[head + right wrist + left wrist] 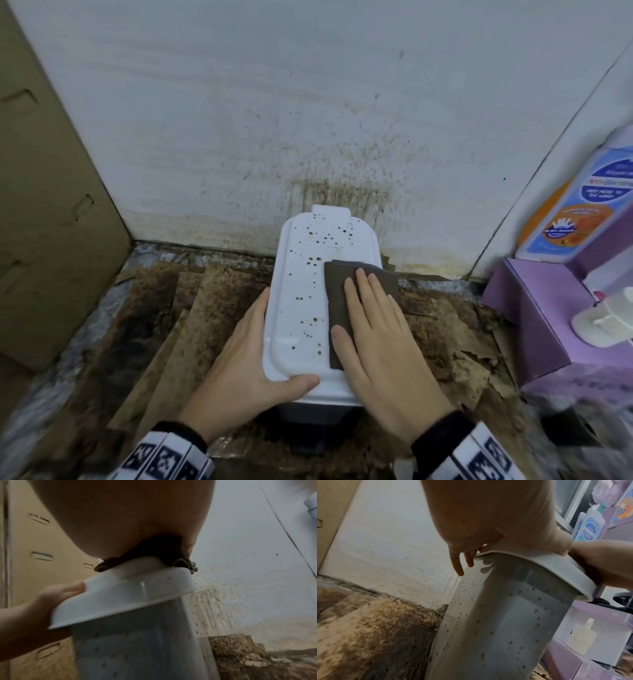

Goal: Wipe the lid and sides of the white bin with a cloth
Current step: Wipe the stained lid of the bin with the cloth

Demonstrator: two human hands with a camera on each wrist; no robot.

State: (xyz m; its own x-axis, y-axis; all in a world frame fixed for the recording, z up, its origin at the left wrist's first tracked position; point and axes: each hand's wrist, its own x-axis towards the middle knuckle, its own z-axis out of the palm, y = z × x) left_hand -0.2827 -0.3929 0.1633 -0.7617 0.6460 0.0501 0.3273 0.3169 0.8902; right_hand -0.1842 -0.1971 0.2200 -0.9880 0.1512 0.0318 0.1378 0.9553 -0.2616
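Both wrists sit lowest in the head view. Fingers (pixel 368 291) of the right hand (pixel 380 329) lie straight and flat, pressing a dark cloth (pixel 337 301) onto the right half of the lid (pixel 301 284). The left hand (pixel 246 346) lies relaxed along the lid's left edge, thumb across the near corner, steadying it and grasping nothing. The white bin (pixel 496 628) stands on the stained floor (pixel 164 329) against the spattered wall (pixel 274 120). Judgement: thin, stiff plastic, light, smooth and prone to slide or tip under wiping, so bracing at the lid rim is sound; the cloth is soft and conforms. Only the head view shows brown spots across the lid top; only the wrist views show spotting down the bin's sides, and the right wrist view shows the cloth bunched under the palm.
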